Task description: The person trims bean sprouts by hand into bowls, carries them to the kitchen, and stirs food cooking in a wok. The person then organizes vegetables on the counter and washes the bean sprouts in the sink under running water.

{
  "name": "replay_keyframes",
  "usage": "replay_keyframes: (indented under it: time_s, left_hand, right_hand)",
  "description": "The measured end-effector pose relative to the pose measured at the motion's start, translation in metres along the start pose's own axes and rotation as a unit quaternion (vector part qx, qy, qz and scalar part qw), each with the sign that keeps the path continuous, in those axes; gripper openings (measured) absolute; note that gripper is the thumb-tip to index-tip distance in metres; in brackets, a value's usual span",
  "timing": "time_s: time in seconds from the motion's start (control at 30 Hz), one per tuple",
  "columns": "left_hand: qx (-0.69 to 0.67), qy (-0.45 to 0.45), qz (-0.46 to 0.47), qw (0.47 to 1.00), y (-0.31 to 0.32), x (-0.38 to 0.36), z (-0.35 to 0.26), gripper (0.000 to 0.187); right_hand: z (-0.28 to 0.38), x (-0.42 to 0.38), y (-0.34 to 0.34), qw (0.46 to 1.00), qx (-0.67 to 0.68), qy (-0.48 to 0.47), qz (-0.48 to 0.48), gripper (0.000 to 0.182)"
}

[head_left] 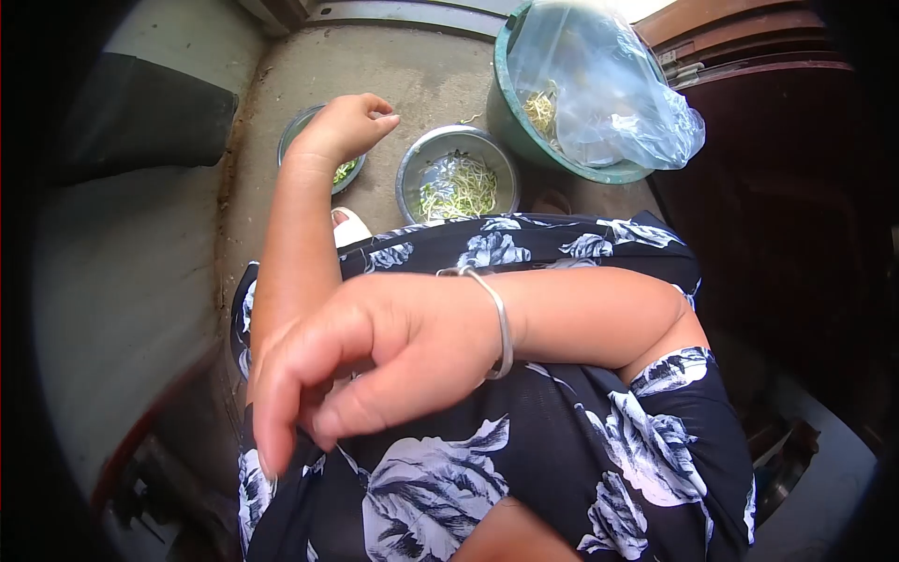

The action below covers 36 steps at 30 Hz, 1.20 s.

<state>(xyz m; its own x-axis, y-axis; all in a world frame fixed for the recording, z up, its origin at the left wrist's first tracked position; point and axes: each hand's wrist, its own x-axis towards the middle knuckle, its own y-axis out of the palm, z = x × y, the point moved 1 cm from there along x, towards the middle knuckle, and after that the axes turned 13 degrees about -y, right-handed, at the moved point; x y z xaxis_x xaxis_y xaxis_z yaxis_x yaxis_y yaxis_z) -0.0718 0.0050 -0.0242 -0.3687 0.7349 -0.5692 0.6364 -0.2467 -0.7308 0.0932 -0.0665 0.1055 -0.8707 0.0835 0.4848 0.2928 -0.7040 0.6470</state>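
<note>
My left hand (346, 126) reaches out over a metal bowl (288, 140) with green bits in it, hiding much of that bowl. Its fingers curl in toward the thumb, and I cannot tell what is inside them. Across my lap comes my right hand (384, 361), a silver bangle (503, 328) at its wrist. Nothing shows between its bent index finger and thumb, which are apart, and its fingertips overlap my left arm near the elbow. A second metal bowl (408, 178), holding bean sprouts (459, 187), stands on the floor to the right of my left hand.
A green tub (501, 84) at the upper right holds more sprouts (540, 110) under a clear plastic bag (599, 75). One loose sprout (471, 119) lies on the concrete floor (412, 66). Dark flowered fabric (543, 440) covers my lap. A wall (131, 262) borders the left side.
</note>
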Motion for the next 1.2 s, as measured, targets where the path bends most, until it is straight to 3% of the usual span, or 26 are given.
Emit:
replay_keyframes:
  time_s: [0.03, 0.1, 0.3, 0.53, 0.6, 0.67, 0.7, 0.73, 0.8, 0.87, 0.93, 1.0, 1.07, 1.13, 1.2]
  left_hand:
    - [-0.006, 0.021, 0.012, 1.0, -0.004, -0.003, -0.001, 0.038]
    - [0.0, 0.03, 0.001, 1.0, -0.001, 0.002, 0.002, 0.037]
    - [-0.02, 0.013, 0.0, 1.0, -0.004, -0.002, 0.004, 0.038]
    - [-0.029, 0.018, 0.007, 0.999, -0.007, -0.002, 0.006, 0.037]
    - [-0.036, 0.014, 0.004, 0.999, -0.008, -0.002, 0.007, 0.037]
    - [-0.032, 0.014, 0.0, 0.999, -0.013, -0.005, 0.007, 0.037]
    - [-0.029, 0.015, -0.005, 0.999, -0.015, -0.006, 0.008, 0.038]
    - [-0.029, 0.018, -0.001, 0.999, -0.015, -0.006, 0.009, 0.038]
    - [-0.033, 0.015, -0.021, 0.999, -0.016, 0.0, 0.013, 0.037]
    - [-0.03, 0.022, -0.006, 0.999, -0.017, 0.002, 0.013, 0.037]
    - [-0.028, 0.012, -0.002, 1.0, -0.017, -0.004, 0.009, 0.037]
    - [-0.028, 0.016, -0.009, 0.999, -0.013, -0.002, 0.009, 0.037]
    - [-0.025, 0.017, -0.013, 0.999, -0.01, 0.0, 0.008, 0.037]
    - [-0.018, 0.021, -0.003, 1.0, -0.009, -0.004, 0.008, 0.037]
    - [-0.015, 0.026, 0.004, 1.0, -0.009, -0.006, 0.005, 0.036]
  right_hand:
    - [-0.007, -0.004, -0.014, 0.988, 0.034, 0.038, -0.149, 0.028]
    - [-0.018, -0.012, -0.042, 0.949, 0.058, 0.052, -0.305, 0.026]
    - [-0.026, -0.014, -0.057, 0.934, 0.051, 0.081, -0.345, 0.028]
    - [-0.026, -0.016, -0.067, 0.938, 0.064, 0.072, -0.333, 0.03]
    - [-0.025, -0.018, -0.074, 0.941, 0.008, 0.087, -0.326, 0.025]
    - [-0.016, -0.024, -0.092, 0.945, -0.163, 0.17, -0.227, 0.019]
    - [-0.016, -0.032, -0.107, 0.92, -0.296, 0.208, -0.15, 0.017]
    - [-0.008, -0.038, -0.119, 0.831, -0.461, 0.305, -0.06, 0.019]
    - [-0.012, -0.049, -0.133, 0.719, -0.538, 0.44, 0.014, 0.032]
    - [-0.046, -0.087, -0.136, 0.766, -0.548, 0.333, 0.035, 0.037]
    - [-0.081, -0.097, -0.12, 0.825, -0.405, 0.383, 0.097, 0.037]
    - [-0.11, -0.1, -0.098, 0.873, -0.338, 0.351, 0.019, 0.026]
    - [-0.127, -0.111, -0.108, 0.88, -0.321, 0.349, -0.007, 0.022]
    - [-0.137, -0.126, -0.14, 0.853, -0.27, 0.411, -0.174, 0.022]
    - [-0.15, -0.156, -0.181, 0.894, -0.137, 0.317, -0.284, 0.015]
